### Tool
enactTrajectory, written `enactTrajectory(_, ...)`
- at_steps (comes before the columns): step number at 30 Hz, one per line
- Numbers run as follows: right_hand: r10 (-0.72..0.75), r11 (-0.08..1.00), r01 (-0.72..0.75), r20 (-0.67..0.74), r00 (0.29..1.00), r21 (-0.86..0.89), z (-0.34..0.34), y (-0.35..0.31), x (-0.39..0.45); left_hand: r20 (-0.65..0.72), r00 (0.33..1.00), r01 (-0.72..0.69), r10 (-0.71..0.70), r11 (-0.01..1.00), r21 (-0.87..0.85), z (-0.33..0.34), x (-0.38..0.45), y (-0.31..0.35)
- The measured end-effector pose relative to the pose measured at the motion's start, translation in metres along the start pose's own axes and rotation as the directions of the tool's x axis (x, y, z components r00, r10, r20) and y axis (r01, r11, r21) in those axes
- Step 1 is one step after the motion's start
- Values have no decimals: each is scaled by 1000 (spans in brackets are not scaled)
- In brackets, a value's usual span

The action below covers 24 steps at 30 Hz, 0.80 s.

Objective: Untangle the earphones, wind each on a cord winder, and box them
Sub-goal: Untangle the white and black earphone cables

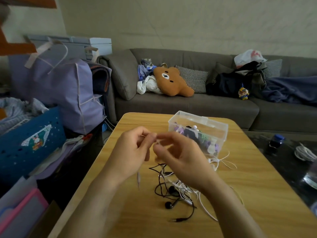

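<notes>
Grey sofa (pixel 188 105) bearing bear cushion (pixel 173 81) and houndstooth pillow (pixel 193 78); lilac storage bag (pixel 65 90); blue basket (pixel 30 140).

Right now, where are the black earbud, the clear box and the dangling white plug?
black earbud (pixel 168 205), head view, on its round head.
clear box (pixel 217 129), head view, on its right wall.
dangling white plug (pixel 138 179), head view, on its barrel below the left hand.

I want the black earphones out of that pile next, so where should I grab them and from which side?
Take the black earphones by the black earbud at the near edge of the tangle, coming from above on your side. It lies clear of the white cords on the bare table, whereas the middle of the black cord crosses them.
</notes>
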State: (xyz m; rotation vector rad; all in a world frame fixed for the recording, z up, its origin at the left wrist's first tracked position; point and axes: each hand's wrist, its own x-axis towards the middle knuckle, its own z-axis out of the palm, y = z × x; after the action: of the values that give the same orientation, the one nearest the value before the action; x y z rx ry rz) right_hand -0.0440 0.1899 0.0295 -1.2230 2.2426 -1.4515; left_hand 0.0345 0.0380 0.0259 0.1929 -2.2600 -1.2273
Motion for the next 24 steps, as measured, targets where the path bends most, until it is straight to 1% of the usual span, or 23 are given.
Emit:
enactTrajectory(1,16,999,-16,7,1000,30,1,0,1,22,999,-28,28,1000,-13,0,-1,2)
enactTrajectory(2,12,999,-12,-27,1000,36,0,-1,2,59,997,-48,49,999,-25,-1,-2,3)
enactTrajectory(4,-35,999,36,-111,993,5,-10,3,5,154,987,-26,36,998,-65,-2,-4,4)
enactTrajectory(6,-65,996,73,-156,986,47,-20,7,7,263,964,63,-42,995,-74,-4,-5,2)
enactTrajectory(9,-76,982,117,-250,965,151,-27,12,6,455,875,235,-167,967,-98,-9,-7,-1)
enactTrajectory(11,-63,966,136,-311,948,221,-31,16,6,526,836,303,-154,929,-210,-15,-7,-3)
enactTrajectory(12,-49,965,128,-322,945,228,-31,17,7,534,838,326,-117,891,-316,-18,-6,-5)
enactTrajectory(13,-33,973,103,-318,947,207,-31,18,8,525,848,348,-72,822,-450,-21,-5,-6)
enactTrajectory(15,-16,995,41,-266,964,89,-27,20,8,461,887,354,3,636,-686,-22,-3,-8)
enactTrajectory(16,-19,1000,23,-223,975,15,-23,20,8,415,909,334,20,561,-757,-20,-1,-7)
enactTrajectory(17,-28,998,19,-179,984,-55,-18,18,7,362,932,306,12,506,-806,-17,-1,-5)
enactTrajectory(19,-61,986,42,-114,992,-159,-9,15,6,254,965,254,-61,431,-866,-10,1,1)
enactTrajectory(21,-91,972,73,-72,993,-223,-1,11,5,151,975,206,-160,419,-884,-3,2,6)
enactTrajectory(22,-104,966,89,-53,993,-241,3,9,5,96,974,179,-203,443,-879,-1,3,6)
enactTrajectory(23,-116,961,104,-34,993,-256,5,7,4,44,971,155,-234,483,-861,1,3,7)
enactTrajectory(24,-128,954,120,-12,992,-276,7,5,4,-8,969,135,-249,551,-823,3,3,5)
